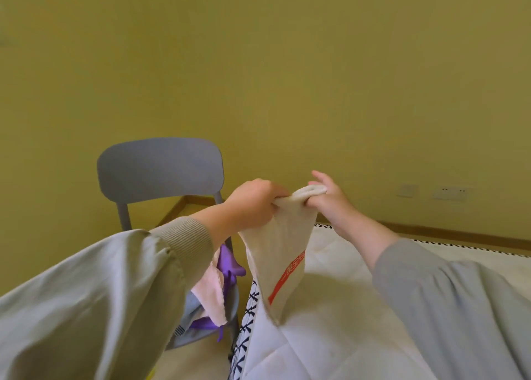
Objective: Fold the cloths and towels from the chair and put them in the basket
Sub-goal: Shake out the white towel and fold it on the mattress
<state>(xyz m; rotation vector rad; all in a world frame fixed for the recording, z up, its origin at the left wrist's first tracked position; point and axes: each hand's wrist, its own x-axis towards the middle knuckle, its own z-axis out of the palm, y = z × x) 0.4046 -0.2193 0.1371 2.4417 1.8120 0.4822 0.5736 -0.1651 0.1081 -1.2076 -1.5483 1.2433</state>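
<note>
A cream towel [280, 253] with a red printed band hangs in the air above the edge of the bed. My left hand [253, 204] grips its top edge from the left. My right hand [330, 201] pinches the same edge from the right, close beside the left hand. The towel's lower tip touches the white quilt [344, 308]. A grey chair [161, 173] stands behind my left arm. On its seat lie a pink cloth [211, 290], a purple cloth [230, 264] and a grey-blue cloth [189, 316], partly hidden by my sleeve. No basket is in view.
The bed with the white quilt fills the lower right; its edge has a black-and-white patterned trim [247, 331]. A yellow-green wall [287, 78] lies behind, with sockets [451, 193] low on the right and a wooden skirting board [459, 233].
</note>
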